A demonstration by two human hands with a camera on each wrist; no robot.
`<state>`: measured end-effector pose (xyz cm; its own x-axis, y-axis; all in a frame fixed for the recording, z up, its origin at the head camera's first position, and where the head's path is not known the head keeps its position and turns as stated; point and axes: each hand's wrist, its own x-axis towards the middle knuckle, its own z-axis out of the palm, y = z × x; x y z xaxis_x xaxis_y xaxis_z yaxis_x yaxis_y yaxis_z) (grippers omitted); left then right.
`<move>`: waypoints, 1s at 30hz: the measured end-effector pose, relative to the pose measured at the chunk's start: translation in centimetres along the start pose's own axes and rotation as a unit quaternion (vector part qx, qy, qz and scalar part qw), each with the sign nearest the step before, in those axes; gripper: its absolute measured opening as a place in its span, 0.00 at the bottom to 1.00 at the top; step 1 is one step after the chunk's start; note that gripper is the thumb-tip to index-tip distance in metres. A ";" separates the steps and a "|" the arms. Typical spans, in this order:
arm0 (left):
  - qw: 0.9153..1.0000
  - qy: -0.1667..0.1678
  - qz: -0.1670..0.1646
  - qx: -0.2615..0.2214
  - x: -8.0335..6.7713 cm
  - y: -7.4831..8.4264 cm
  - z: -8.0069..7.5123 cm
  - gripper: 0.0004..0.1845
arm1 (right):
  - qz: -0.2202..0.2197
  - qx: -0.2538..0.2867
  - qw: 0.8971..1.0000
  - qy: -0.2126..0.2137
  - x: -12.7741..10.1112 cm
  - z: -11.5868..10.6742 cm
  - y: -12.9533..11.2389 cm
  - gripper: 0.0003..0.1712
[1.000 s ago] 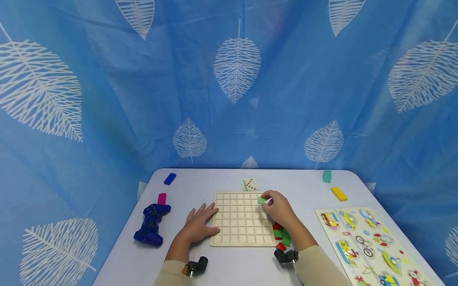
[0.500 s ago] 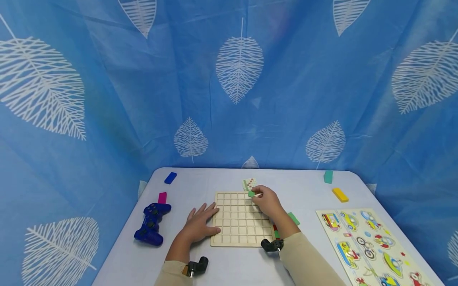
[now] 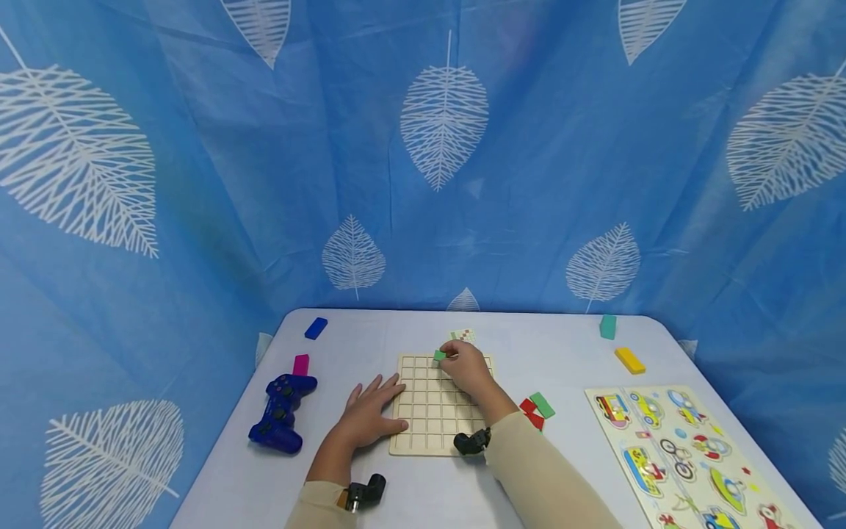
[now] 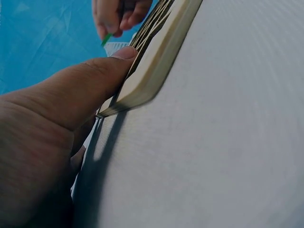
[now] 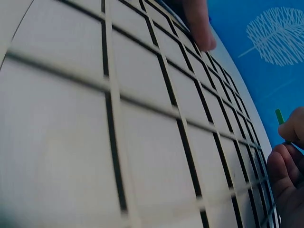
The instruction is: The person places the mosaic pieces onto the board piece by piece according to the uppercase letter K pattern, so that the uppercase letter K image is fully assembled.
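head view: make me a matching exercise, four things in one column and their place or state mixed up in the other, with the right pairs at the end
1. left hand
2. gamepad
3. yellow block
4. right hand

A. next to the pink block
B. pinching a green tile
C. between the teal block and the puzzle
D. resting on the edge of the board

Right pairs: 1-D, 2-A, 3-C, 4-B
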<state>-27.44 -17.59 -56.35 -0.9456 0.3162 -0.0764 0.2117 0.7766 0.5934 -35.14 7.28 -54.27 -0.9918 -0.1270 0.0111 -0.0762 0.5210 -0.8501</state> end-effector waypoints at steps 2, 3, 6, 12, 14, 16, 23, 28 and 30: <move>1.000 -0.001 0.001 0.001 0.0 0.0 0.1 0.44 | 0.002 0.006 1.000 -0.005 0.1 0.7 -0.3 0.16; 1.000 -0.001 0.001 0.004 0.0 0.0 0.2 0.44 | 0.003 0.007 1.000 -0.007 0.1 1.0 -0.4 0.16; 1.000 0.000 0.000 0.010 0.1 0.0 0.2 0.44 | 0.011 0.009 1.000 -0.007 0.3 1.9 -0.9 0.16; 1.000 -0.002 0.000 0.010 0.3 0.0 0.0 0.44 | 0.009 -0.036 0.999 0.005 1.1 3.3 -1.4 0.13; 1.000 -0.006 -0.003 0.010 0.3 -0.1 -0.1 0.44 | 0.010 -0.053 0.998 0.009 1.3 3.7 -1.5 0.13; 1.000 -0.007 -0.003 0.012 0.3 -0.2 -0.2 0.45 | 0.008 -0.061 0.998 0.015 1.5 3.9 -1.6 0.13; 1.000 0.003 0.005 0.016 0.2 -0.3 -0.3 0.44 | 0.006 -0.097 0.995 0.010 1.7 4.3 -1.8 0.16; 1.000 -0.002 0.010 0.007 0.1 0.0 0.0 0.45 | 0.018 -0.127 0.992 0.009 1.7 4.2 -1.6 0.16; 1.000 -0.005 0.007 0.004 0.0 0.1 0.1 0.46 | 0.019 -0.129 0.992 0.005 1.6 4.2 -1.5 0.17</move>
<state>-27.44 -17.49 -56.36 -0.9399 0.3328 -0.0759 0.2274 0.7762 0.5880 -36.20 2.76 -55.14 -0.9952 -0.0966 -0.0121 -0.0619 0.7235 -0.6875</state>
